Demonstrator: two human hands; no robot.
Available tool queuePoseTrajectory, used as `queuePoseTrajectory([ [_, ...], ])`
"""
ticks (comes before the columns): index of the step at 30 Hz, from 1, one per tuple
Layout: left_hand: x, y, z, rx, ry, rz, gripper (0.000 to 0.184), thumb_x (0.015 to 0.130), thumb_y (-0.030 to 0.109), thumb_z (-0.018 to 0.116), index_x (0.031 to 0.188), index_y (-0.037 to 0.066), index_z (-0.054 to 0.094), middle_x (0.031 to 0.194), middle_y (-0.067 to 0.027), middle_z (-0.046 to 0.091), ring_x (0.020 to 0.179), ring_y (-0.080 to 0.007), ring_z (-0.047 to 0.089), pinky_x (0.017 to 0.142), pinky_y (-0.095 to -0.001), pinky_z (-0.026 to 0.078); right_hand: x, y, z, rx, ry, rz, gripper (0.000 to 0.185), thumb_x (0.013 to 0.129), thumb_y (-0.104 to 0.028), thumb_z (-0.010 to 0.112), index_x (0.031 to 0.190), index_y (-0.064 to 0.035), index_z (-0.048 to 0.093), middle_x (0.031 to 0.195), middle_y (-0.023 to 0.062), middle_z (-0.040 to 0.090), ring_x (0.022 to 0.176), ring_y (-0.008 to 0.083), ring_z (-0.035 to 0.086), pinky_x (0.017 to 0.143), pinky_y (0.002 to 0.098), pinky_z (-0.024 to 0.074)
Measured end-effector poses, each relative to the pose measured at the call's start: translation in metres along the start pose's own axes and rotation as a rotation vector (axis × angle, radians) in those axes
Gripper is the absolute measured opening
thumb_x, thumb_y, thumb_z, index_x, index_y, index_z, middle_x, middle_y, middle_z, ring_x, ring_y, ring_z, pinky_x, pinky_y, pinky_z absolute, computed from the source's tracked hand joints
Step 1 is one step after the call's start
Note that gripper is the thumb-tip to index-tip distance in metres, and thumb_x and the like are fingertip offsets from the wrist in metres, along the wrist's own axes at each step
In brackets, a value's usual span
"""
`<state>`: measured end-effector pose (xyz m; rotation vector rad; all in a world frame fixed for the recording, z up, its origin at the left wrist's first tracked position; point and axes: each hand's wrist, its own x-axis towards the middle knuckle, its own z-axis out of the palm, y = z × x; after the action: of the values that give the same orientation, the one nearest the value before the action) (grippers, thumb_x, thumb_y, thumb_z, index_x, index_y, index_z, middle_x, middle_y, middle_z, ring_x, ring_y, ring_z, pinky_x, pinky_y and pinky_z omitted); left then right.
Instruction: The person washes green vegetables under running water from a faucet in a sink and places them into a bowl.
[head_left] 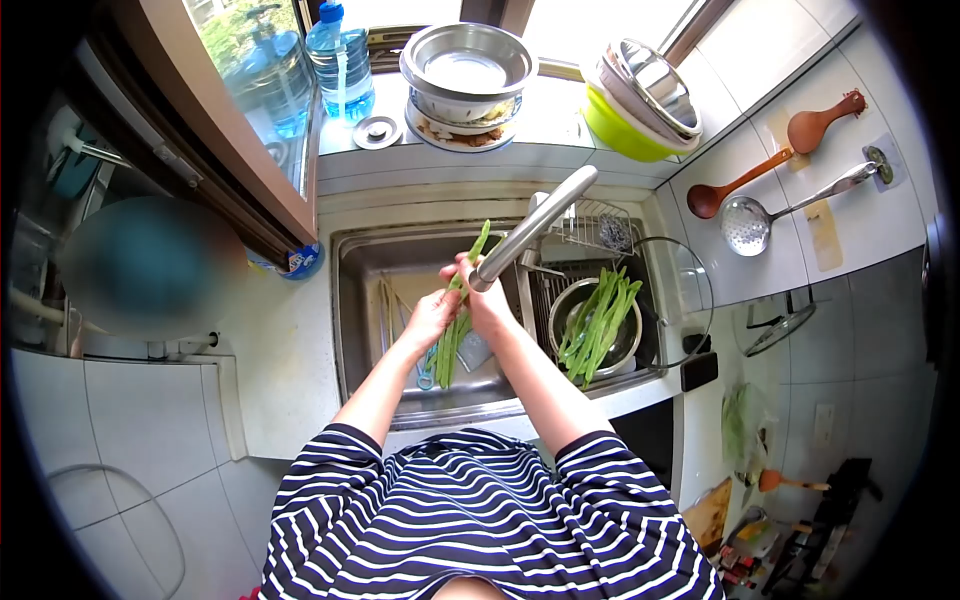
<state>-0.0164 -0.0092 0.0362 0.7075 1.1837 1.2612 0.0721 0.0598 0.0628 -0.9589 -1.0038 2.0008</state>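
Over the left basin of the steel sink point(352, 330), my left hand point(432, 316) is closed round long flat green beans point(482, 240). My right hand point(486, 302) meets it just under the faucet point(540, 225), fingers closed on the same beans; the spout hides part of that hand. More bean lengths show below my hands, beside my left wrist; I cannot tell whether they are gripped or lie in the basin. To the right, a steel bowl point(632, 345) in the other basin holds a pile of green beans point(598, 325).
Chopsticks point(385, 305) lie in the left basin. A wire basket point(590, 222) sits behind the faucet. Stacked basins point(468, 70), a green bowl point(615, 125) and a water jug point(340, 65) line the sill. Ladles and a skimmer point(747, 225) hang at right. A glass lid point(690, 300) stands beside the sink.
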Motion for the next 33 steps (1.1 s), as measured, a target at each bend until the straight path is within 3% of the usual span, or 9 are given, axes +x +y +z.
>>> queuePoseTrajectory([
  [6,-0.002,-0.002,0.007,0.034,-0.006,-0.047,0.039,0.089,0.043,0.043,0.069,0.010,0.049,0.056,0.0056,0.040,0.050,-0.0050,0.033,0.046,-0.0204,0.025,0.002,0.019,-0.004,0.036,0.140,0.028,0.020,0.085,-0.021,0.051,0.093,-0.0032,0.048,0.071,0.0088,0.057,0.067,0.0189,0.058,0.059,0.0303,0.0480],
  [10,-0.002,0.017,0.006,0.059,-0.160,-0.145,0.037,0.088,0.042,0.046,0.072,0.010,0.050,0.059,0.0041,0.043,0.053,-0.0058,0.036,0.050,-0.0202,0.029,0.002,0.001,-0.006,0.022,0.115,0.058,0.023,0.090,-0.029,0.045,0.090,-0.0060,0.045,0.066,0.0046,0.052,0.066,0.0174,0.057,0.061,0.0296,0.0475],
  [14,0.005,0.022,0.001,0.171,-0.233,-0.078,0.033,0.088,0.041,0.048,0.078,0.009,0.051,0.065,0.0038,0.045,0.056,-0.0055,0.038,0.051,-0.0196,0.031,0.003,-0.022,-0.010,0.119,0.128,0.068,0.022,0.089,-0.029,0.047,0.096,-0.0088,0.044,0.075,0.0059,0.057,0.067,0.0168,0.057,0.055,0.0281,0.0456],
  [17,0.026,0.008,0.008,0.101,-0.091,-0.038,0.039,0.089,0.043,0.043,0.081,0.006,0.052,0.065,0.0030,0.045,0.057,-0.0073,0.039,0.052,-0.0228,0.034,0.014,-0.018,-0.023,0.031,0.060,-0.014,0.024,0.088,-0.027,0.050,0.101,-0.0084,0.043,0.082,0.0080,0.059,0.071,0.0167,0.058,0.058,0.0290,0.0457],
  [18,0.032,0.011,0.013,0.157,-0.073,0.033,0.046,0.090,0.046,0.037,0.078,0.005,0.052,0.063,0.0023,0.045,0.056,-0.0077,0.040,0.051,-0.0232,0.033,0.012,-0.023,-0.024,0.043,0.054,-0.042,0.028,0.087,-0.025,0.052,0.107,-0.0080,0.041,0.086,0.0089,0.060,0.074,0.0167,0.058,0.065,0.0295,0.0464],
  [22,0.047,0.012,0.029,0.196,0.038,0.130,0.036,0.089,0.035,0.044,0.064,0.009,0.049,0.056,0.0031,0.044,0.051,-0.0073,0.038,0.047,-0.0219,0.031,0.005,-0.029,-0.021,0.047,0.060,-0.052,0.024,0.087,-0.020,0.050,0.105,-0.0074,0.041,0.086,0.0083,0.060,0.078,0.0173,0.058,0.074,0.0292,0.0463],
  [25,0.036,0.012,0.029,0.289,-0.047,0.039,0.048,0.090,0.044,0.037,0.067,0.005,0.051,0.057,0.0002,0.047,0.054,-0.0104,0.043,0.051,-0.0243,0.035,0.005,-0.036,-0.023,-0.020,0.084,-0.050,0.018,0.087,-0.015,0.049,0.101,-0.0064,0.044,0.087,0.0081,0.060,0.078,0.0174,0.059,0.074,0.0290,0.0468],
  [29,0.021,-0.021,0.017,0.251,-0.091,-0.034,0.033,0.089,0.036,0.046,0.075,0.006,0.051,0.062,0.0012,0.046,0.058,-0.0089,0.042,0.053,-0.0237,0.035,0.015,-0.039,-0.027,0.115,0.058,-0.102,0.009,0.086,-0.013,0.050,0.091,-0.0061,0.047,0.076,0.0037,0.053,0.073,0.0158,0.056,0.070,0.0275,0.0465],
  [33,0.003,-0.011,0.010,0.124,-0.107,-0.055,0.026,0.089,0.031,0.049,0.099,0.007,0.052,0.070,0.0042,0.042,0.060,-0.0045,0.037,0.055,-0.0194,0.033,0.016,-0.022,-0.026,0.238,0.029,-0.029,0.010,0.088,-0.015,0.049,0.092,-0.0062,0.047,0.076,0.0029,0.051,0.071,0.0141,0.052,0.070,0.0268,0.0449],
])
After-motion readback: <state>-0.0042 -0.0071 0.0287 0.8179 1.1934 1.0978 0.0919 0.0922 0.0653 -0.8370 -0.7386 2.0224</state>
